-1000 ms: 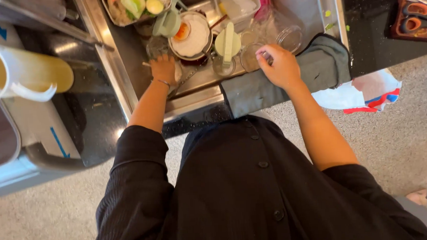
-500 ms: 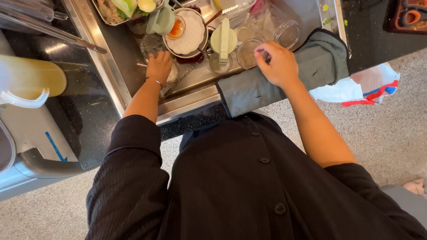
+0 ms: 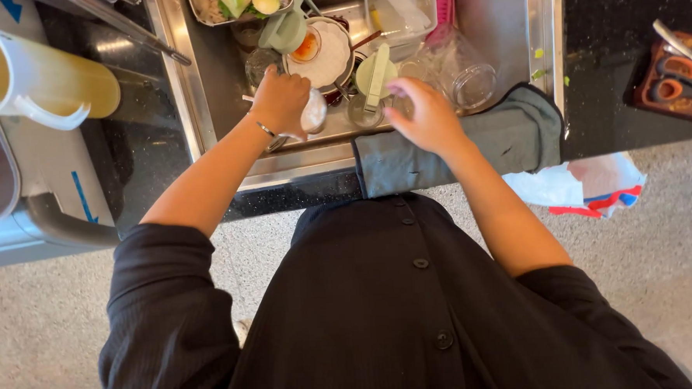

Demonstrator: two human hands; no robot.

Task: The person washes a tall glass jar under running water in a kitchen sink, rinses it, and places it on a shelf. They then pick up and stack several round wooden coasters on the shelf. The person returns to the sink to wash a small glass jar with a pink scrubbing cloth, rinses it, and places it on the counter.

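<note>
The left hand is closed around a white object near the front rim of the crowded sink; its axis is unclear. The right hand hovers half-curled.

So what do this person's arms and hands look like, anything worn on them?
Both arms are bare from about the elbow down, with black ribbed sleeves pushed up above that, part of a black buttoned garment. The left hand has a thin silver bracelet at the wrist. The right hand shows no glove, watch or bracelet.

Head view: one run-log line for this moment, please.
left hand: grips small pale item | right hand: open over sink | grey cloth: draped on sink edge
</note>
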